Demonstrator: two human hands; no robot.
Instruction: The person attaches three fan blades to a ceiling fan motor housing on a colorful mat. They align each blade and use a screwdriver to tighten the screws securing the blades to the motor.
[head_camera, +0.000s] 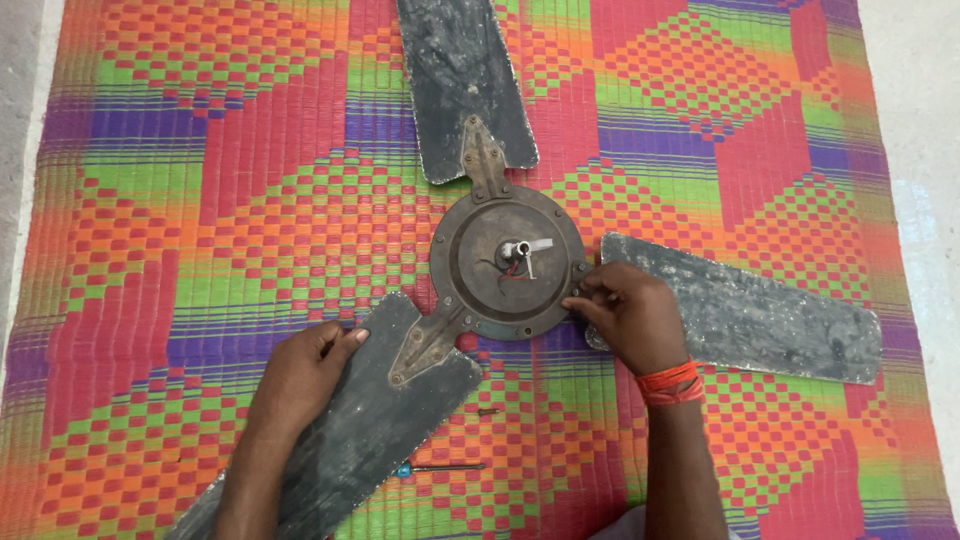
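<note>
A dirty ceiling fan lies flat on a colourful woven mat (230, 170). Its round brown motor housing (490, 290) has a short shaft and red and black wires at the centre. Three dark, dusty blades spread from it: one to the top (463, 70), one to the right (770, 315), one to the lower left (370, 420). My left hand (305, 375) rests flat on the lower-left blade. My right hand (630, 315) has its fingers pinched at the housing's right rim, where the right blade meets it. What those fingers hold is hidden.
A thin screwdriver (440, 468) with a blue-green handle lies on the mat just below the lower-left blade. A small dark screw (487, 411) lies near it. Bare grey floor (925, 120) borders the mat at right and left.
</note>
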